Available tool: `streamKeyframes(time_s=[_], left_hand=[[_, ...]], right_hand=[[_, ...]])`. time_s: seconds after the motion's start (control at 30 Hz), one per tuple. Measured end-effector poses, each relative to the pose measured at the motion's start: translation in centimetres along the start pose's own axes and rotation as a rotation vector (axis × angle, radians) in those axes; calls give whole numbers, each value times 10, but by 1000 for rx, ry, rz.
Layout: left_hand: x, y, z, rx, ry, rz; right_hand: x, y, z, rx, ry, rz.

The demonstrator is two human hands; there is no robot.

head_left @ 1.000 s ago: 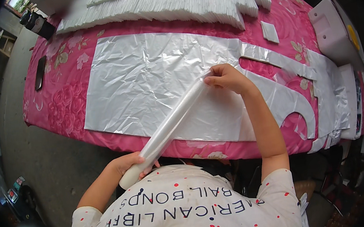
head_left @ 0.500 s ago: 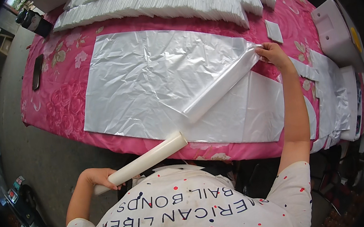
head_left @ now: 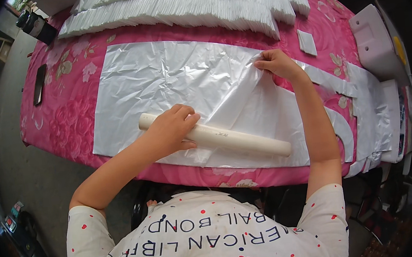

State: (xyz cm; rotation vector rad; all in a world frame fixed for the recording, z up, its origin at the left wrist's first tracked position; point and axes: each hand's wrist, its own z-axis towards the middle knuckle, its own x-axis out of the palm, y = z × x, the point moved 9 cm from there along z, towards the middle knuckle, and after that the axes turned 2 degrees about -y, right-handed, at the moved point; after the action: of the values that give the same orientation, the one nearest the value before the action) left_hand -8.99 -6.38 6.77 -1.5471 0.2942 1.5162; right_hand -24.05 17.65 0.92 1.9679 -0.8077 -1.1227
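A wide silvery-white plastic film sheet (head_left: 159,78) lies in a creased stack on the pink flowered tablecloth. My right hand (head_left: 277,63) pinches the film at its far right corner, and a fold of it slants down toward the middle. My left hand (head_left: 173,127) is closed round a cream-coloured tube (head_left: 238,140), near its left end. The tube lies slantwise low over the film, its right end toward the near right. Whether the whole tube rests on the film I cannot tell.
Long rows of folded white packets (head_left: 167,8) line the far side, with a single packet (head_left: 306,42) apart. A phone (head_left: 39,85) and a dark bottle (head_left: 36,27) are at the left. On the right stand a white box (head_left: 379,40) and more film pieces (head_left: 368,105).
My left hand has brought the tube from beside my body up over the film and turned it. My right hand has moved left with the film corner.
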Motion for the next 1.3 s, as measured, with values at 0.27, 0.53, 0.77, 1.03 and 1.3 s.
streamKeyframes(time_s=[0.27, 0.53, 0.77, 1.03, 1.3], left_hand=[[46, -69, -28, 679, 195, 122], [78, -58, -43, 502, 406, -13], [77, -73, -45, 484, 308, -82], [98, -89, -55, 299, 218, -3], [100, -93, -55, 285, 253, 33]], right_hand=[[2, -14, 6, 42, 7, -49], [5, -15, 13, 75, 17, -56], [-25, -5, -14, 72, -312, 268], [137, 75, -157, -518, -263, -576], [52, 19, -163, -304, -663, -661]])
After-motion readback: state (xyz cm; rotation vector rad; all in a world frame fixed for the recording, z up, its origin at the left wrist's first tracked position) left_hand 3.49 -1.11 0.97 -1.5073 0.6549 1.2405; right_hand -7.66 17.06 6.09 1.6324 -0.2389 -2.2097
